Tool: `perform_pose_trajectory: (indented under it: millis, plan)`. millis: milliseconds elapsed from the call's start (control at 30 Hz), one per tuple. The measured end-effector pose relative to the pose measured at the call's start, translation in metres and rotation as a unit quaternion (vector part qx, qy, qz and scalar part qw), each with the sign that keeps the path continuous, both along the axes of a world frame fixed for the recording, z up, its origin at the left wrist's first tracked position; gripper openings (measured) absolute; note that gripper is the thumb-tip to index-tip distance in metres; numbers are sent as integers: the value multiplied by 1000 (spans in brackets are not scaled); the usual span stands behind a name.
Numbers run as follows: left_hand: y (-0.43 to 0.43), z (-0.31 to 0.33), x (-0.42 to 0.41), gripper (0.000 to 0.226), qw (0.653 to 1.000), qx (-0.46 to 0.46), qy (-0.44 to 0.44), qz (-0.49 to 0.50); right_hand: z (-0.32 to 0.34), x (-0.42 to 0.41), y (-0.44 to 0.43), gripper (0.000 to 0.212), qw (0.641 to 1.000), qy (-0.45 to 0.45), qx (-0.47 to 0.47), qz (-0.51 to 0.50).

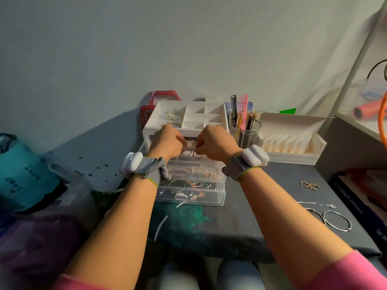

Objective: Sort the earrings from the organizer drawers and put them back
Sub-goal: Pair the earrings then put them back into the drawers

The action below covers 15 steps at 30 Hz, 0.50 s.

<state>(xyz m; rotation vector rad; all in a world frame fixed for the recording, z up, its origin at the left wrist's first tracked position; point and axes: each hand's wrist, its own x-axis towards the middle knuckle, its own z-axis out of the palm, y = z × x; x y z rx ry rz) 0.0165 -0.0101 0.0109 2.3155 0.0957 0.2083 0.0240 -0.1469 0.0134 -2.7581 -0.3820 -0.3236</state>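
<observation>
A white organizer (222,114) with a divided top tray stands at the back of the grey table (261,227). Its clear drawers (217,195) are pulled out toward me, with gold and silver earrings inside. My left hand (167,142) and my right hand (215,142) are held close together over the upper open drawer. Both have curled fingers, pinching small gold earrings (191,152) that dangle between them. Large silver hoops (174,115) lie in the top tray's left compartment.
On the table at the right lie a gold earring pair (309,185), a thin chain (320,204) and two big silver hoops (333,221). A clear cup of combs and brushes (245,130) and an open white box (293,141) stand behind my right wrist. Bags crowd the left side.
</observation>
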Motion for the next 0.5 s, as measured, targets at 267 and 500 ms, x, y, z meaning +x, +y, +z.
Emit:
perform_pose_trajectory:
  millis: [267, 500]
  plan:
    - [9, -13, 25, 20, 995, 80, 50, 12, -5, 8, 19, 24, 997, 51, -57, 2]
    - [10, -22, 37, 25, 989, 130, 70, -2, -7, 9, 21, 22, 996, 59, -64, -4]
